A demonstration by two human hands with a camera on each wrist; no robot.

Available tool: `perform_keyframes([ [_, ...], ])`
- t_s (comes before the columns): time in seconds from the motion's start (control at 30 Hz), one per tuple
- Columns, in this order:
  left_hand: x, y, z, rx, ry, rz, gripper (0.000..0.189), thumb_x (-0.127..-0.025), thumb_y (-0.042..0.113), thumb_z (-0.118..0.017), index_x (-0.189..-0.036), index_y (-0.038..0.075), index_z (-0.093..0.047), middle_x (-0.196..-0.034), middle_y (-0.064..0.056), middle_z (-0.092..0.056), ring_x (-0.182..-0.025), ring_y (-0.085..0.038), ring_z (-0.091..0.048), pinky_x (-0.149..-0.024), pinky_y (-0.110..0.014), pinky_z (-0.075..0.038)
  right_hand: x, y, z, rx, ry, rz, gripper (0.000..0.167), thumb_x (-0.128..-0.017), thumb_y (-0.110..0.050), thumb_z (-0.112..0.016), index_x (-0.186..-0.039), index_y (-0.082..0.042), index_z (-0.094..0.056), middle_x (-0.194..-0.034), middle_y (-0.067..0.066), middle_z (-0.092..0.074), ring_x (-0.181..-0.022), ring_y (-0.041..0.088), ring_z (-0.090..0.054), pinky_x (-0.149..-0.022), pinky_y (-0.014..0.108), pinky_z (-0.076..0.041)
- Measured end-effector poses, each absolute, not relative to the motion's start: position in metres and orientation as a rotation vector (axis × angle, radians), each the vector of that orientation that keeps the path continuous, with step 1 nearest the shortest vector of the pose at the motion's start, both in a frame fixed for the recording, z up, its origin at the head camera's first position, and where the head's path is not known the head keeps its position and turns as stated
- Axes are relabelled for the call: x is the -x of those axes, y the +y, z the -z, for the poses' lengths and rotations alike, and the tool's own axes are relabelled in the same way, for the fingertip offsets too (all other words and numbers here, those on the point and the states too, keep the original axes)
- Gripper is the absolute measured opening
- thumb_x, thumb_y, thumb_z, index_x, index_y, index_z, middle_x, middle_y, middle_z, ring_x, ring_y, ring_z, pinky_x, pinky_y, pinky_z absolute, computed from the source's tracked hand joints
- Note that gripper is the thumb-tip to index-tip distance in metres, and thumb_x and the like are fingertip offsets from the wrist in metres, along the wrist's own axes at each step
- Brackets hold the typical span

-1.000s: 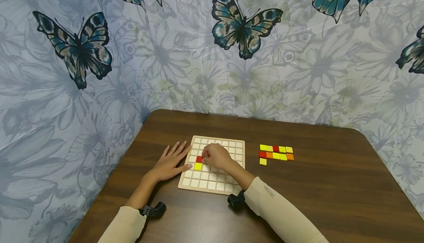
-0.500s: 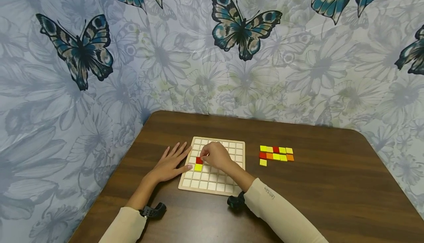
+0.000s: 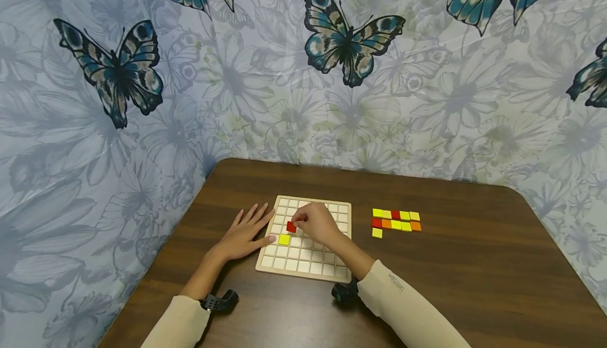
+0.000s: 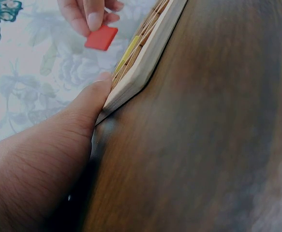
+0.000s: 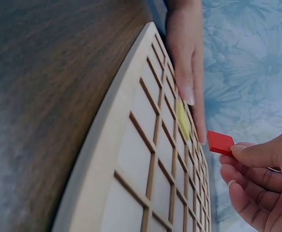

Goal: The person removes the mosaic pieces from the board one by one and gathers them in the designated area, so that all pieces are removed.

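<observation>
My right hand [image 3: 316, 222] pinches a red square tile [image 5: 221, 142] between thumb and fingers, lifted above the wooden grid board [image 3: 303, 274]. In both wrist views the tile shows clear of the board's surface, held by one edge. A yellow tile [image 3: 284, 239] lies in one cell near the board's left side. My left hand [image 3: 243, 236] is spread flat at the left edge, its thumb [image 4: 100, 89] on the board's rim and the other fingers pointing away from me. The board's remaining visible cells are pale; some lie hidden under the right hand.
On the brown table [image 3: 455, 263], right of the board, lie rows of yellow, red and orange tiles [image 3: 395, 223], with a single yellow tile [image 3: 377, 233] below them. Behind the table hangs a butterfly-patterned cloth [image 3: 265, 100].
The red tile, earlier in the cell above the yellow one, has come up off the board in my right hand, which moved slightly right. The left hand stays in place.
</observation>
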State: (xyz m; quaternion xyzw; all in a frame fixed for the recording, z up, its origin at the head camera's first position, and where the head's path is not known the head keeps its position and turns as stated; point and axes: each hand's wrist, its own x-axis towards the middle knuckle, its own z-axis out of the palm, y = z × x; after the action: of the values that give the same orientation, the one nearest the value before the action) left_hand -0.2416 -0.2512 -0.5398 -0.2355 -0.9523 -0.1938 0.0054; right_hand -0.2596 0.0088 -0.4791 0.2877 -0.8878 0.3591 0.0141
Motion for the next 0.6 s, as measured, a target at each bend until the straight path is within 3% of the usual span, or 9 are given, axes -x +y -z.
perform_keyframes([
  [0.6, 0.242, -0.252, 0.542, 0.772, -2.968, 0.612, 0.081, -0.099, 0.060, -0.053, -0.164, 0.020, -0.023, -0.169, -0.012, -0.016, -0.155, -0.040, -0.009, -0.118, -0.067, -0.001, 0.245, 0.068, 0.474, -0.782, -2.739, -1.226, 0.008, -0.089, -0.003, -0.077, -0.087, -0.009, -0.081, -0.082, -0.004, -0.075, -0.072, 0.009, -0.063, -0.064, 0.025, -0.053],
])
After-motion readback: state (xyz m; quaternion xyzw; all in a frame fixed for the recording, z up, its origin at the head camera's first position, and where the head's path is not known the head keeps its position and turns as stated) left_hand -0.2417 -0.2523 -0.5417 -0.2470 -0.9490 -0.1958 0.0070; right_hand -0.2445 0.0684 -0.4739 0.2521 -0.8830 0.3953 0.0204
